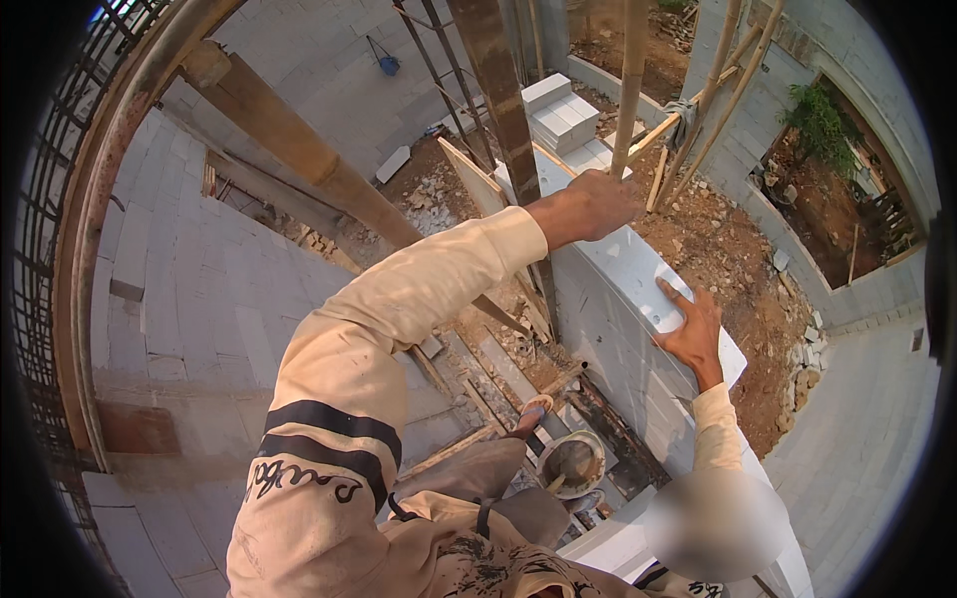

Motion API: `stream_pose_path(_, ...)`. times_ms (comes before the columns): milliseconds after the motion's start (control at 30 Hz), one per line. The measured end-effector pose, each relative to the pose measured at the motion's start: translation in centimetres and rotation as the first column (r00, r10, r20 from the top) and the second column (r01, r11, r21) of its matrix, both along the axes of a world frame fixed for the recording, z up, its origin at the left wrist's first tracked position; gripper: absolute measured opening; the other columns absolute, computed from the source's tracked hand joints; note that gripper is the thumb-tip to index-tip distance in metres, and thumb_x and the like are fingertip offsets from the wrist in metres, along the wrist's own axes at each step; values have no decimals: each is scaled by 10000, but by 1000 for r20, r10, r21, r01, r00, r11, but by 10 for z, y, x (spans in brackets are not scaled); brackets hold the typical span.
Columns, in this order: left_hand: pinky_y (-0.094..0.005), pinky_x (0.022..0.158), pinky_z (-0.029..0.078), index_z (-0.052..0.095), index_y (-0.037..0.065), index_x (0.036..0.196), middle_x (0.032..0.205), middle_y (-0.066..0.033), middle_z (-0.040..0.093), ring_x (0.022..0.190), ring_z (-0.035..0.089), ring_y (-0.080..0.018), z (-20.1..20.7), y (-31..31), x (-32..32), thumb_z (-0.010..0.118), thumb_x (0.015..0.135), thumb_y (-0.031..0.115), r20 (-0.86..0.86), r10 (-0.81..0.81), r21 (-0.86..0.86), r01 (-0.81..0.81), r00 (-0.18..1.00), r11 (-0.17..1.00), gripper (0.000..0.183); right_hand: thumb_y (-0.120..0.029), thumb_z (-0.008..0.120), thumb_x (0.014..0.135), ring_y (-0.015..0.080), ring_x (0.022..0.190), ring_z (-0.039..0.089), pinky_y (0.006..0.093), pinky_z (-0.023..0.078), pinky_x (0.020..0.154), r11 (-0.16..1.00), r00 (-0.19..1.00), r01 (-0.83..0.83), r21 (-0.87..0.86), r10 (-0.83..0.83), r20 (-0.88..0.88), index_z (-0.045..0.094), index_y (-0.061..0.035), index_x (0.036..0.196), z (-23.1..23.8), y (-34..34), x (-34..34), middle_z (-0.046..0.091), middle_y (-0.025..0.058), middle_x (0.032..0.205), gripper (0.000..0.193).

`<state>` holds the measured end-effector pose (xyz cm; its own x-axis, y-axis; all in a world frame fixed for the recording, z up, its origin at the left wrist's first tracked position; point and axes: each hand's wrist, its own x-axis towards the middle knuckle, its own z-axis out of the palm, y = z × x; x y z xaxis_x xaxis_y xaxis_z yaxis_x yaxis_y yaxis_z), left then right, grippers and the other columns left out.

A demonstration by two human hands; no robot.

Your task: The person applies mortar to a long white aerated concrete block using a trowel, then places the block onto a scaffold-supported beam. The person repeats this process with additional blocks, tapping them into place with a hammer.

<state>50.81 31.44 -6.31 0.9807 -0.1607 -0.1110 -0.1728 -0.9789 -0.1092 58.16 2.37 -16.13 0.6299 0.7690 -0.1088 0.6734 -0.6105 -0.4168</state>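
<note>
My left hand (595,206) is stretched out over the far part of a light grey block wall and is closed. A bamboo pole (631,85) meets it at the fingers from above, but whether the fist grips the pole or something else is hidden. My right hand (695,334) lies with thumb and fingers apart on a white lightweight block (630,267) on top of the wall (598,324). Its palm presses the block's near part. Below the wall, beside my foot, stands a bucket (571,464) with grey-brown mortar and a stick-like handle in it.
A thick slanted bamboo pole (299,140) crosses at the left, and a brown upright post (503,90) rises beside the wall. White blocks (563,115) are stacked beyond. Rubble covers the earth floor (723,249) on the right. Planks (469,399) lie near my foot.
</note>
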Motion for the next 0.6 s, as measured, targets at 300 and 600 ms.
stream_pose_path(300,-342,826,604,740,55,1144,1002,-127,789,902,771,-203,-60,45,-199,740,942,141,6,826,-884,-383,563,268,219,-305,915,512,468,1415,459,637,306,1203,999,1000,-22,37,22,13,625,-379,1489,-2,10,0,534,259,1477,1023)
stream_pose_path(600,-424,973,565,731,83,1300,1187,-153,779,1075,752,-314,-131,216,-144,721,955,319,137,877,-713,-569,461,411,419,-306,934,433,447,1298,519,556,383,1099,992,989,-79,96,66,133,611,-366,1512,-15,20,-2,588,252,1379,1128)
